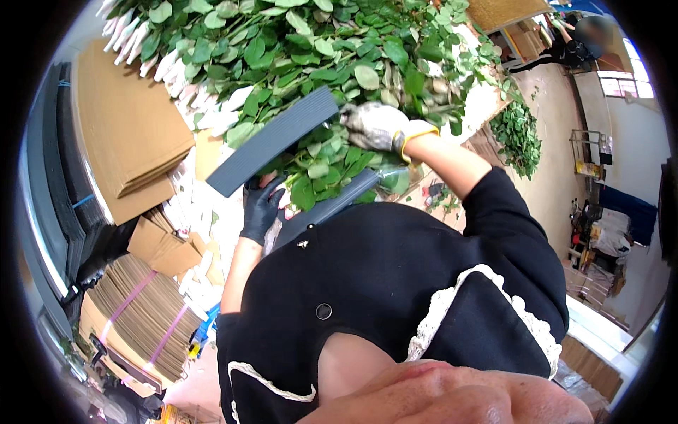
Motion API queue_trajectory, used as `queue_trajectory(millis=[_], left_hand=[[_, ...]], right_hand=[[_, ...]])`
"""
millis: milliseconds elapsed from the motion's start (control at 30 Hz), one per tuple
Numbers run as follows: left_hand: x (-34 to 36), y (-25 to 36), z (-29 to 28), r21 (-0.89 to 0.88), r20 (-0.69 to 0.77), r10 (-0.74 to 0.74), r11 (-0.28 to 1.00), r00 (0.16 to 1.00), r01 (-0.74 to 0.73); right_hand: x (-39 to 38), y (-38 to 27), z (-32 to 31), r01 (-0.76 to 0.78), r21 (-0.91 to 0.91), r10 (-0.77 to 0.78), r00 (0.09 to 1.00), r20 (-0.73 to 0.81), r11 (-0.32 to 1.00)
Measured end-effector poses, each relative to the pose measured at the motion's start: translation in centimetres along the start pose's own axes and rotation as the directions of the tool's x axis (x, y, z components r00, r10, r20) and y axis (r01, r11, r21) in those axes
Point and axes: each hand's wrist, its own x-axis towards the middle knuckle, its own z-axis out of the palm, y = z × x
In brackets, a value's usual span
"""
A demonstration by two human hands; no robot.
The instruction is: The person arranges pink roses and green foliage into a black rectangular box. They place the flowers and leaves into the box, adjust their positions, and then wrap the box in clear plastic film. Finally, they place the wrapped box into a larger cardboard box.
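Across the middle stands a dark grey ribbed corrugated strip (275, 141), slanting up to the right. Below its lower left end is my left hand (261, 208) in a black glove, fingers curled and partly hidden behind the strip; what they hold is not visible. At the strip's upper right end, my right hand (374, 127), in a soiled white glove with a yellow cuff, is closed among leaves; what it grips does not show clearly. Green leafy stems (328, 159) lie between the strip and a second grey edge (339, 201) nearer my body.
Beyond my hands lies a large heap of leafy stems (296, 42) with white-wrapped ends (127, 35) at left. Flat cardboard (127, 127) and strapped cardboard bundles (141, 318) stand at left. More foliage (519, 134) hangs at the table's right. Another person (590, 42) is far right.
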Motion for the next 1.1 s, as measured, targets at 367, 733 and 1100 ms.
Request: queue_trajectory(millis=[367, 733, 1100], left_hand=[[0.6, -1.1, -0.5, -0.051, 0.06, -0.106, 0.993, 0.993, 0.109], [0.0, 1.5, -1.6, -0.216, 0.055, -0.233, 0.947, 0.971, 0.239], [1.5, 1.5, -1.7, 0.022, -0.075, 0.02, 1.0, 0.997, -0.018]], right_hand=[[2.0, 3.3, -2.3, -0.169, 0.517, 0.388, 0.852, -0.351, 0.839], [18.6, 6.4, -10.4, -0.28, -0.184, 0.312, 0.932, 0.182, 0.942], [-4.6, -4.2, -24.6, -0.157, -0.087, 0.114, 0.923, -0.369, 0.984]])
